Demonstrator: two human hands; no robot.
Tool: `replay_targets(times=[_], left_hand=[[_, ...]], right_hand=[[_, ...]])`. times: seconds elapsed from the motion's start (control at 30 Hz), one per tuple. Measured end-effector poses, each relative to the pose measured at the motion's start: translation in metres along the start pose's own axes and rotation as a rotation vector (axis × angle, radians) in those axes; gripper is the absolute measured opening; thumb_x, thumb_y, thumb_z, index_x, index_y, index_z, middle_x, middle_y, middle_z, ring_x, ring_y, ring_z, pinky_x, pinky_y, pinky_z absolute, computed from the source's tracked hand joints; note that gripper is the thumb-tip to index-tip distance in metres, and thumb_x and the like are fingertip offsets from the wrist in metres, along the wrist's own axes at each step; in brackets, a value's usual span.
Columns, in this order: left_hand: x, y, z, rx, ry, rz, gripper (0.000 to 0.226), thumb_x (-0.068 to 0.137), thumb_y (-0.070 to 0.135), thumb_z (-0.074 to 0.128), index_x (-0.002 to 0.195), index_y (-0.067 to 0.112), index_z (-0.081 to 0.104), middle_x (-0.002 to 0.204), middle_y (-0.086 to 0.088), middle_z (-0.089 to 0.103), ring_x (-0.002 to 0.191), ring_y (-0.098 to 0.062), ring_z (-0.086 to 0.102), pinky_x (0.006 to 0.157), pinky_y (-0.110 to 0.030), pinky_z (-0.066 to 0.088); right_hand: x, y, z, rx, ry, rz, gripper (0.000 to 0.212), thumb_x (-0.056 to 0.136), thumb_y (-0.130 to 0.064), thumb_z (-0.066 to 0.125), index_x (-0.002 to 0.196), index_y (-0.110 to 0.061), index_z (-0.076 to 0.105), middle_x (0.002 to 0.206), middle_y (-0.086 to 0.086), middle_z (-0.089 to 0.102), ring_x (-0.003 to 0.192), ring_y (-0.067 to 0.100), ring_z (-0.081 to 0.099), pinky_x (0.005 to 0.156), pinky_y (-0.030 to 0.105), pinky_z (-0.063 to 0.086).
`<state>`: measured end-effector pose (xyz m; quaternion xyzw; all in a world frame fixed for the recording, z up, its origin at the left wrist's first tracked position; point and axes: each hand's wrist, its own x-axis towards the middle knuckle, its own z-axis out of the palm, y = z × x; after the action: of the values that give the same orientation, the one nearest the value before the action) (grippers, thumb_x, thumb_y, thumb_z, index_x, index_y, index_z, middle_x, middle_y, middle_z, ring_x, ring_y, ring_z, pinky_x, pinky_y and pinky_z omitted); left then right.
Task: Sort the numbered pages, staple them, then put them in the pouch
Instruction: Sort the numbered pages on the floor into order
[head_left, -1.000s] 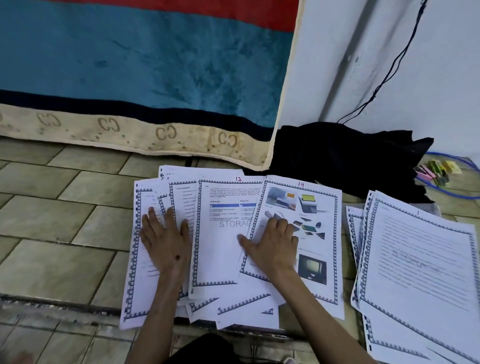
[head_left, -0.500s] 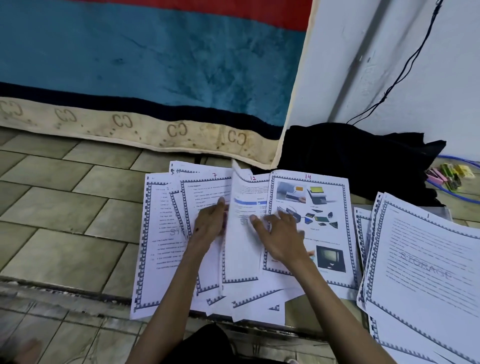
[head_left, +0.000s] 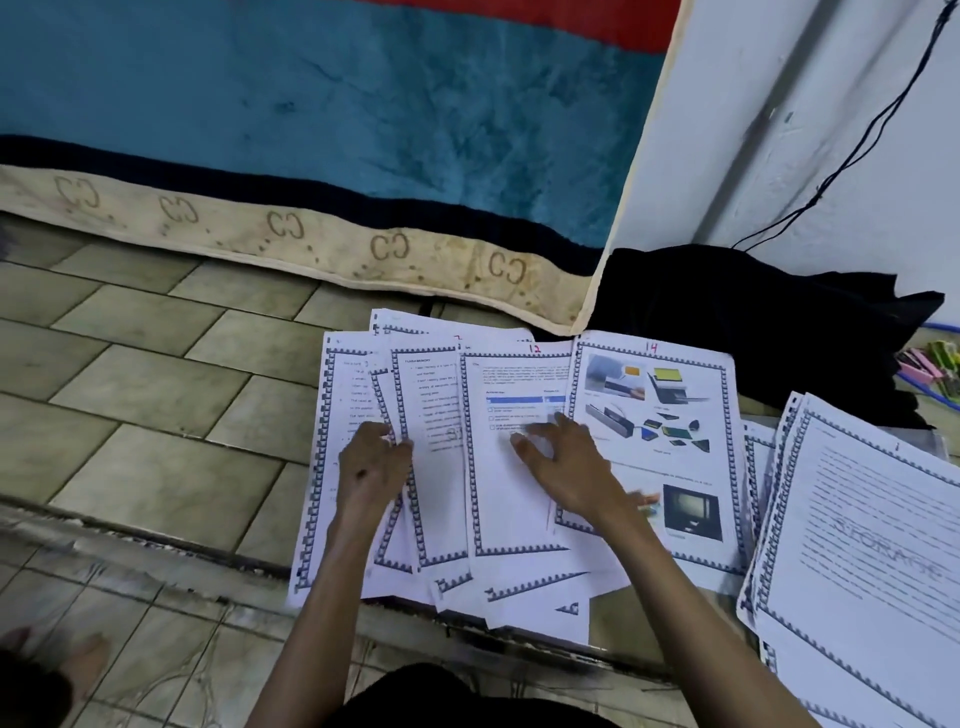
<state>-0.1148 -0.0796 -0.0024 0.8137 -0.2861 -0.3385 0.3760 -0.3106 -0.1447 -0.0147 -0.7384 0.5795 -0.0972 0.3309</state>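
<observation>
White bordered numbered pages (head_left: 519, 493) fanned on tiled floor (head_left: 156, 415); left hand (head_left: 371, 467) pinching a sheet edge, right hand (head_left: 566, 467) pressing loosely spread beside page 14 (head_left: 675, 415).

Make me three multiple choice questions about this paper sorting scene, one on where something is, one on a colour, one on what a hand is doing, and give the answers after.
1. Where does the page marked 14 lie in the fanned spread?
A. at its left end
B. at its right end
C. under the black cloth

2. What colour are the handwritten page numbers at the top of the sheets?
A. red
B. green
C. black

3. What is the left hand doing?
A. lying flat on the floor tiles
B. holding a stapler
C. gripping the edge of a sheet in the fan

Answers:
1. B, it sits to the right of the page marked 12, with only the separate stack beyond.
2. A, the 12 and 14 are in red ink.
3. C, its fingers curl round a page edge, while the right hand rests on page 12.
</observation>
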Motion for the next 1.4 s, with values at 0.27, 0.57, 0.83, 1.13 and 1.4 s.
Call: replay_targets(times=[0.27,0.57,0.83,1.13,1.4], left_hand=[[0.005,-0.002,0.001,0.177,0.027,0.021,0.033,0.091,0.02,0.055,0.117,0.002,0.06,0.122,-0.017,0.061,0.105,-0.028,0.06,0.074,-0.017,0.034],[-0.016,0.041,0.015,-0.446,-0.403,-0.068,0.051,0.096,0.052,0.027,0.097,0.017,0.065,0.089,-0.001,0.069,0.08,-0.015,0.065,0.07,-0.027,0.052],[0.003,0.013,0.006,-0.06,-0.019,-0.032,0.036,0.094,0.025,0.048,0.128,0.013,0.052,0.139,-0.009,0.049,0.122,-0.029,0.05,0.102,-0.036,0.043],[0.017,0.012,0.001,-0.261,0.013,-0.15,0.027,0.094,0.032,0.049,0.086,0.01,0.063,0.092,-0.013,0.062,0.08,-0.025,0.058,0.077,-0.027,0.042],[0.0,0.039,0.003,-0.713,-0.332,-0.201,0.048,0.098,0.047,0.026,0.103,0.012,0.059,0.09,-0.007,0.065,0.081,-0.022,0.062,0.068,-0.032,0.05]], right_hand=[[-0.019,-0.035,0.034,0.097,0.043,-0.182,0.052,0.093,-0.048,0.045,0.137,-0.02,0.041,0.135,0.006,0.051,0.128,0.023,0.043,0.102,0.033,0.038],[-0.028,-0.047,0.015,0.383,-0.127,-0.167,0.092,0.089,-0.031,0.06,0.145,-0.04,-0.012,0.14,0.003,0.049,0.126,0.016,0.05,0.082,0.014,0.042],[-0.026,-0.01,-0.048,0.194,0.097,-0.2,0.07,0.083,0.011,0.038,0.139,-0.03,0.04,0.141,0.006,0.049,0.084,0.014,0.063,0.064,0.016,0.04],[-0.022,-0.023,-0.059,0.107,0.008,-0.121,0.04,0.093,-0.011,0.046,0.132,-0.021,0.053,0.137,0.006,0.053,0.072,0.005,0.063,0.06,0.007,0.043],[-0.033,-0.067,-0.002,0.001,-0.088,-0.101,0.067,0.076,-0.061,0.062,0.126,-0.017,0.054,0.127,0.003,0.055,0.121,0.022,0.05,0.097,0.033,0.042]])
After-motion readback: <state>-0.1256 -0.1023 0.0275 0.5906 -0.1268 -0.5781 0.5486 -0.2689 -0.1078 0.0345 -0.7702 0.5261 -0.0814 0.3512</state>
